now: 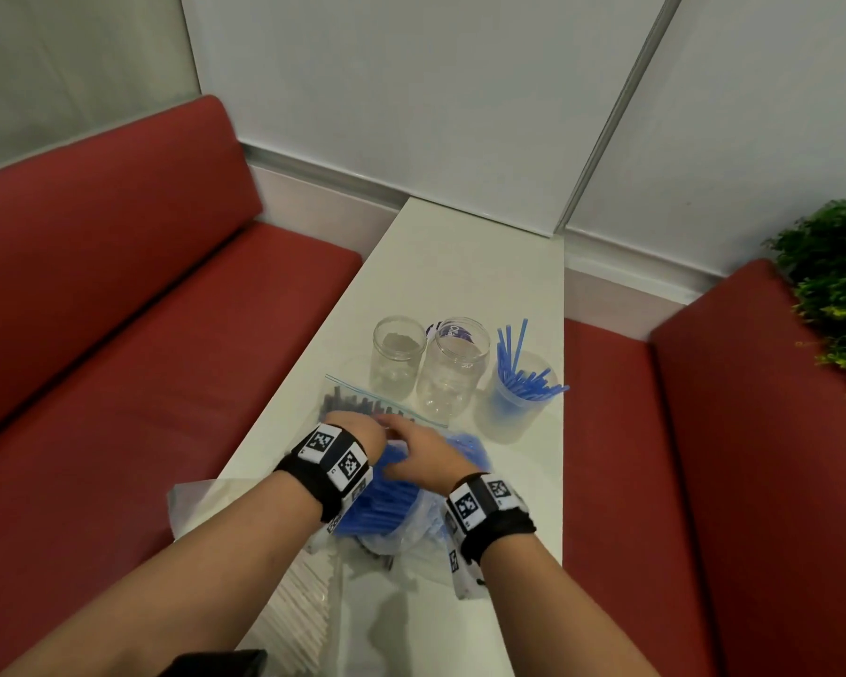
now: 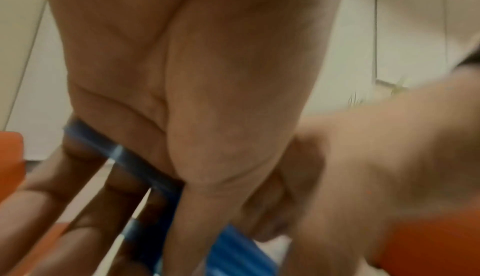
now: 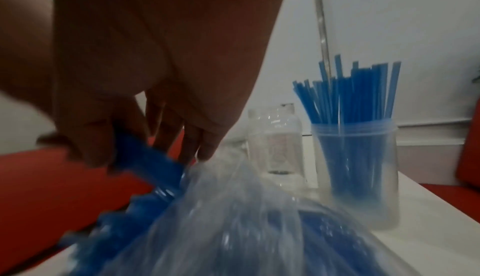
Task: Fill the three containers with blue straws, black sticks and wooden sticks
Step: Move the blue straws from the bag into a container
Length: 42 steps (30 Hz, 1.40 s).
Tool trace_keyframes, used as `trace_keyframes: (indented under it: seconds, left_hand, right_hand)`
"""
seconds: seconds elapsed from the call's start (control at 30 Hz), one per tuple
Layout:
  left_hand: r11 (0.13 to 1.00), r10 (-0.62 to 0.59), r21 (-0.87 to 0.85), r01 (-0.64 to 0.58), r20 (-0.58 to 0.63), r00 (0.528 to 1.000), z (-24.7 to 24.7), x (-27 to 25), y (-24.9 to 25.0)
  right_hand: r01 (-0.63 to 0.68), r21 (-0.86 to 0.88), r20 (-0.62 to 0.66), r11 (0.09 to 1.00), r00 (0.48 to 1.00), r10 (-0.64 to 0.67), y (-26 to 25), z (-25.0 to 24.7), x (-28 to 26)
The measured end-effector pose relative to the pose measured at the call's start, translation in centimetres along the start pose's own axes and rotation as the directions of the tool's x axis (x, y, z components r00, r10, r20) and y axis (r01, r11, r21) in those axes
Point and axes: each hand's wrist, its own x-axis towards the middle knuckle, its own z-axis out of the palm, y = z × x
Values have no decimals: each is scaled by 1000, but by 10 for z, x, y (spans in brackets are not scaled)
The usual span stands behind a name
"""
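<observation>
Both hands meet over a clear bag (image 3: 233,219) of blue straws (image 1: 377,500) at the table's near middle. In the left wrist view my left hand (image 1: 357,425) curls its fingers around a few blue straws (image 2: 122,157). My right hand (image 1: 413,456) pinches a bunch of blue straws (image 3: 148,159) between thumb and fingers at the bag's mouth. Behind the hands stand two glass jars (image 1: 396,356) (image 1: 453,368) with nothing in them. Right of them is a plastic cup (image 1: 514,412) with blue straws (image 1: 523,373) upright in it. A zip bag of black sticks (image 1: 357,400) lies just beyond my left hand.
A white table (image 1: 460,266) runs between two red benches (image 1: 142,334) (image 1: 704,432). A bag of pale sticks (image 1: 304,603) lies at the near left edge under my left forearm. A green plant (image 1: 836,285) stands at the far right. A small printed packet (image 1: 448,329) lies behind the jars.
</observation>
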Motion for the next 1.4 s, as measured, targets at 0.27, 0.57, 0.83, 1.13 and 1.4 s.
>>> trace_keyframes:
  seconds: [0.27,0.57,0.83,1.13,1.4]
  left_hand:
    - [1000,11,21,-7,-226,974,-44,-46,-11]
    - [907,134,-237,-349,-622,772,-84,-59,-25]
    - [119,-343,-486,-866,-838,423,-86,-56,-36]
    - [-612,393,-775,158,-125,911,-43,-31,-20]
    - [-762,479,-549,344,-120,870,-49,-30,-5]
  right_hand:
    - [-14,-62,-321,998,947,-7,10,34,7]
    - [152,391,-462,908,885,51,-17,21,14]
    - [327,547,-576,770,815,63,-57,-38,-1]
    - [649,588,-709,483,701,-78,-126,-119,-39]
    - [607,475,-709,638,693,-132,-118,-106,-48]
